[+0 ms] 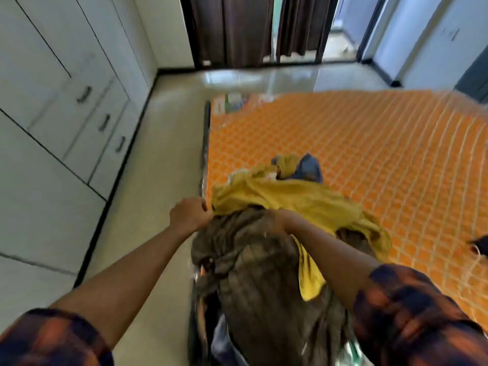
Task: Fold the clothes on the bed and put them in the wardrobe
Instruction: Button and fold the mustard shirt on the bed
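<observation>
A brown-olive striped garment [264, 281] hangs bunched over the bed's near left corner. My left hand [191, 213] grips its upper left edge in a fist. My right hand [280, 220] grips the same cloth further right, its fingers partly buried in the fabric. A mustard-yellow garment [295, 199] lies crumpled just behind both hands, and a strip of it hangs under my right forearm. A blue garment [309, 167] sits behind the yellow one. All rest on the bed with the orange patterned mattress [369, 143]. The image is motion-blurred.
A white wardrobe [52, 114] with drawers and dark handles lines the left wall, with a strip of pale floor [158, 167] between it and the bed. Dark curtains [237, 30] hang at the back. A small dark object [479, 245] lies at the mattress's right edge.
</observation>
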